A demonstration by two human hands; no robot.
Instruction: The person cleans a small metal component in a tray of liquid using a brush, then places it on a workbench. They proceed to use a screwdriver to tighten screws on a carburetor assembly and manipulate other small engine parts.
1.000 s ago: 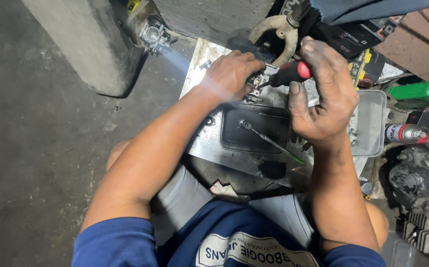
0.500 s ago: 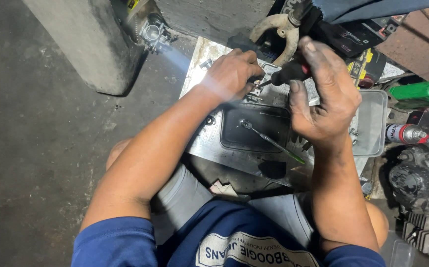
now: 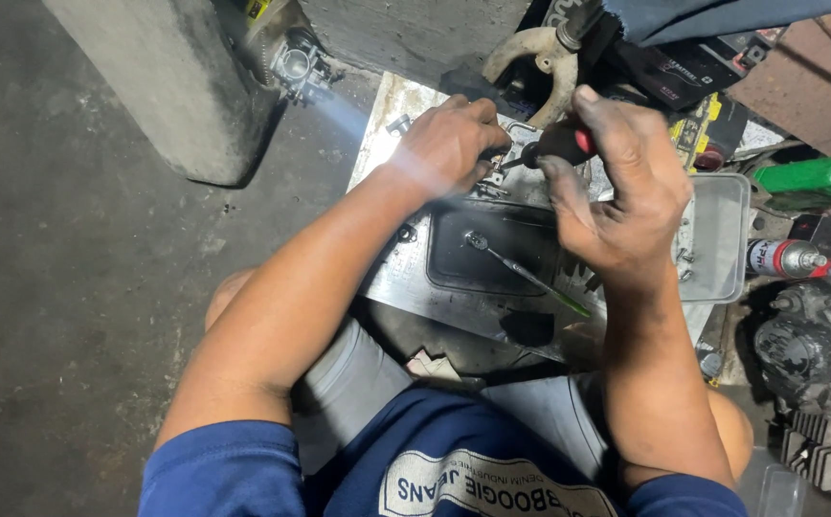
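With the left hand (image 3: 449, 144) closed around a small metal part (image 3: 492, 174) over the metal tray (image 3: 387, 124), the right hand (image 3: 617, 196) grips a red-and-black screwdriver (image 3: 554, 146) tipped into it, apparently mid-turn, needing steady alignment.

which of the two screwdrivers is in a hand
The red-and-black-handled screwdriver, gripped by the right hand. The other, a thin green-handled screwdriver, lies loose in the dark tray below the hands.
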